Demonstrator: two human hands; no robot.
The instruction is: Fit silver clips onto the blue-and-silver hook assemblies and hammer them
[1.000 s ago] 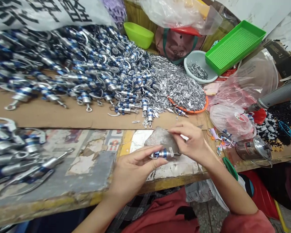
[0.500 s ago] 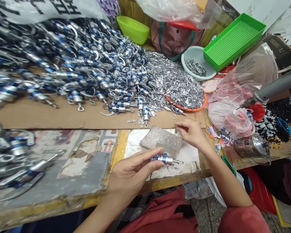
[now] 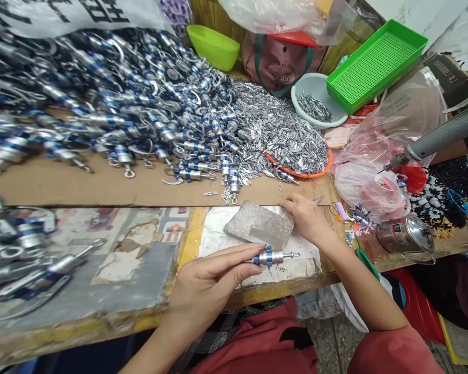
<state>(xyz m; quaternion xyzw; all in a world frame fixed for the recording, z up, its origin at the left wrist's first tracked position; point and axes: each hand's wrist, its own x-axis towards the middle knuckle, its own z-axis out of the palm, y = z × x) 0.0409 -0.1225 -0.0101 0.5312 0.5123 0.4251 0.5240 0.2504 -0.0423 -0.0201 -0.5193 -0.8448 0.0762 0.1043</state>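
Observation:
My left hand (image 3: 214,283) is closed on a small blue-and-silver metal cylinder (image 3: 271,256), pinched between thumb and fingers. A thin rod ending in a ring points right from it. This piece hovers in front of a rough grey stone block (image 3: 257,223) that lies on white paper. At the block's right end, my right hand (image 3: 306,218) has its fingers curled down, and their tips are partly hidden. From behind that hand sticks a pointed metal tip (image 3: 317,200); whether the fingers grip it I cannot tell. A small punched metal plate (image 3: 281,268) lies below the cylinder.
A large heap of similar blue-and-silver pieces (image 3: 140,104) covers the back left. Small metal plates (image 3: 292,140) spill around an orange-rimmed tray. A bowl of pins (image 3: 315,106), a green basket (image 3: 374,67), a grey power screwdriver (image 3: 444,137) and a metal mug (image 3: 405,239) stand right.
My right hand has turned and its fingers have curled down by the stone; the pointed metal tip now shows behind it. The cylinder in my left hand has shifted slightly right.

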